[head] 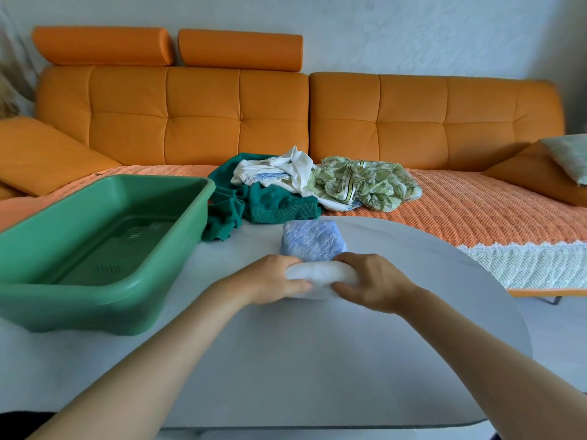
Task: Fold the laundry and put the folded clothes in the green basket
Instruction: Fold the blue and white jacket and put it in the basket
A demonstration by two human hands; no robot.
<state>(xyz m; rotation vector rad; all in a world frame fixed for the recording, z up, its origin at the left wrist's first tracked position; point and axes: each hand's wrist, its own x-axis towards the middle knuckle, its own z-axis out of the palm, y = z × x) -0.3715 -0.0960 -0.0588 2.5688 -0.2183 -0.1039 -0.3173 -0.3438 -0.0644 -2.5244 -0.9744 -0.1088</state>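
A green basket (pixel 79 308) sits left on the grey table (pixel 317 360). Both forearms reach forward, converging. The left hand (pixel 273 279) curls round the rolled white near edge of a pale blue folded garment (pixel 313 241) at centre; the right hand (pixel 371 281) grips its other end. Unfolded laundry (pixel 317 182) lies behind.

The green basket (pixel 79 312), a rectangular plastic tub, stands upright on the left of the table (pixel 317 360), its perforated floor showing. Right of it, the pale blue garment (pixel 313 241) lies folded small on the table, its white near edge rolled up and gripped by the left hand (pixel 273 281) and the right hand (pixel 371 281). Behind lies the crumpled pile: a dark green garment (pixel 270 208), a white garment (pixel 286 173) and a leaf-print garment (pixel 365 185)
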